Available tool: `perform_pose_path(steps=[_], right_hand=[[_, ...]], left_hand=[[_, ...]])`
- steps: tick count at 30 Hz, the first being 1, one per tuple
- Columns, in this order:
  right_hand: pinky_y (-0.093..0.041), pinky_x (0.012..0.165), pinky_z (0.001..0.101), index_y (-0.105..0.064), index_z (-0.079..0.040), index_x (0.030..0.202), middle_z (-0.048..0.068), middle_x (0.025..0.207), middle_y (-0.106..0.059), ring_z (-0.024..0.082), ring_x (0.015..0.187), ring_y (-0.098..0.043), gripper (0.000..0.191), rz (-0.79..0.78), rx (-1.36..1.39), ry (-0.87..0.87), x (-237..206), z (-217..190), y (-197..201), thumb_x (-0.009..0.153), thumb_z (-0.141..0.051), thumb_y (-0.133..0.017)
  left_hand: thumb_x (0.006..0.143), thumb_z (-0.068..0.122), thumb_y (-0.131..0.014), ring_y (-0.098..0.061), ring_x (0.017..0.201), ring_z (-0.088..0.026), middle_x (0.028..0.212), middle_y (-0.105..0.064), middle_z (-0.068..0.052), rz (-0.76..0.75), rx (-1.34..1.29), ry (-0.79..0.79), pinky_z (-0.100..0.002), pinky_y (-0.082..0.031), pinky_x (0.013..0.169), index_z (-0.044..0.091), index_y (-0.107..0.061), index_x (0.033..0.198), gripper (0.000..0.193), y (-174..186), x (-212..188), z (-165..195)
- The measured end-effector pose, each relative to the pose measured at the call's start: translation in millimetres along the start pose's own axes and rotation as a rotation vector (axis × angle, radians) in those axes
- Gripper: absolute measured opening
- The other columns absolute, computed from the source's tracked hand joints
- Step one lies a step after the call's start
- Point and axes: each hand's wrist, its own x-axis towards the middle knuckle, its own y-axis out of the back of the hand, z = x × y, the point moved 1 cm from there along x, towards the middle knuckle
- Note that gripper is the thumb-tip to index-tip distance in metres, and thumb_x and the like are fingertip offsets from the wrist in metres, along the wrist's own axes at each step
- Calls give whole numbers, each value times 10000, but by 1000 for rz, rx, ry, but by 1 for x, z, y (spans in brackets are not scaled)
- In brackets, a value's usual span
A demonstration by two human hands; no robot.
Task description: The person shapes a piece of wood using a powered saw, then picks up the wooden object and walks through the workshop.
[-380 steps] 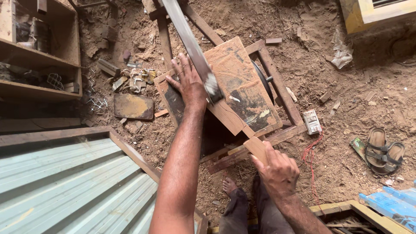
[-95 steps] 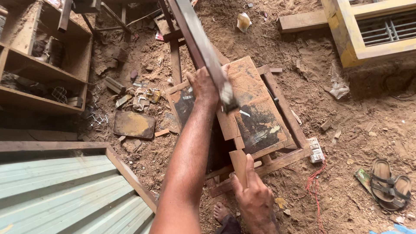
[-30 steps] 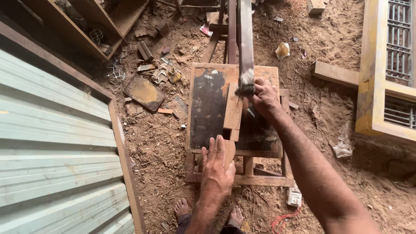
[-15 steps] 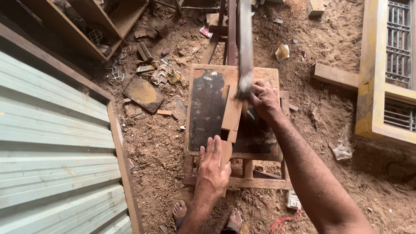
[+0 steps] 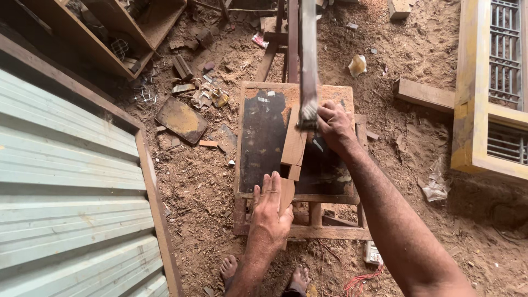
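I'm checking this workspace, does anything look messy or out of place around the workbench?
Yes: wood offcuts and crumpled scraps lie scattered in the sawdust left of the workbench, and a dark flat slab lies askew on the ground there.
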Motion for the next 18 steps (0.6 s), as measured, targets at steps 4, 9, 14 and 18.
perform_pose_path(steps=[4, 9, 14, 18], right_hand=[[-559, 804, 330, -723, -114, 945, 46, 1018, -562, 154, 961, -543, 211, -43, -10, -112, 4, 7, -4, 1072, -215, -588], [-556, 802, 333, -755, -108, 990, 47, 1015, -559, 149, 965, -536, 204, -35, 19, -91, 2, 5, -2, 1055, -197, -584], [-563, 784, 329, -814, -139, 1031, 54, 1008, -562, 140, 964, -536, 254, -34, 20, -55, -3, -3, 4, 1087, -237, -586], [-577, 776, 307, -774, -148, 1072, 39, 1017, -578, 133, 944, -565, 215, -38, 38, -119, -2, -6, 5, 1085, -234, -578]], left_hand=[[911, 85, -654, -210, 1545, -429, 1601, -309, -351, -9, -13, 10, -511, -47, 1276, -9, -109, 1620, 899, 1, -1, -2], [902, 101, -661, -213, 1553, -399, 1606, -313, -321, -13, -5, 23, -491, -38, 1284, 8, -94, 1617, 917, 1, 1, -2], [898, 88, -666, -195, 1555, -381, 1623, -288, -317, -30, -6, 44, -475, -24, 1278, 21, -100, 1623, 922, 3, -2, 0], [895, 81, -665, -200, 1555, -379, 1624, -298, -309, -31, -20, 40, -478, -33, 1279, 20, -113, 1625, 917, 5, -2, 2]])
